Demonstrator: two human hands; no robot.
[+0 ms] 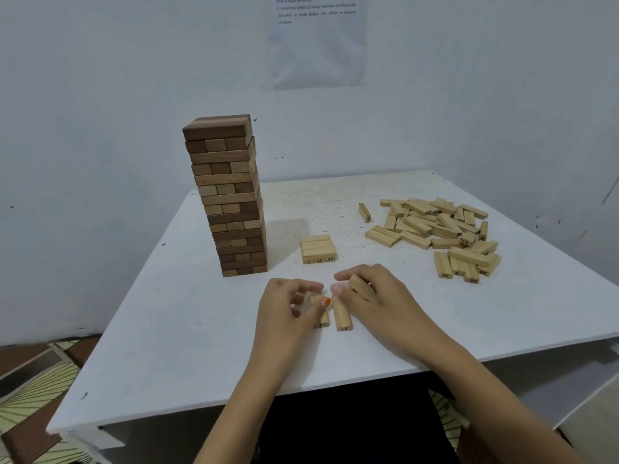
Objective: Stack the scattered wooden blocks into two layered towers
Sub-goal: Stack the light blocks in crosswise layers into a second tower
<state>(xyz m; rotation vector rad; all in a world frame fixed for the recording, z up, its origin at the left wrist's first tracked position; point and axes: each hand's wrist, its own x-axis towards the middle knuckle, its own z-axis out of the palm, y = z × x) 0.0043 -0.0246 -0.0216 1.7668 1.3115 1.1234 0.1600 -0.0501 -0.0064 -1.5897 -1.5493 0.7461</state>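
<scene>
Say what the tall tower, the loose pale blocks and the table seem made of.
Tall tower: wood in mixed browns, grain showing. Loose pale blocks: light, seemingly unvarnished wood, black numbers on ends. Table: white matte board, probably painted or laminated; core unclear.

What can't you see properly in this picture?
- Head view: the block under the left hand, mostly hidden by its fingers.
- Head view: wall paper, print too small, top cut off by the frame edge.
- Head view: loose pile, most numbers too small.
</scene>
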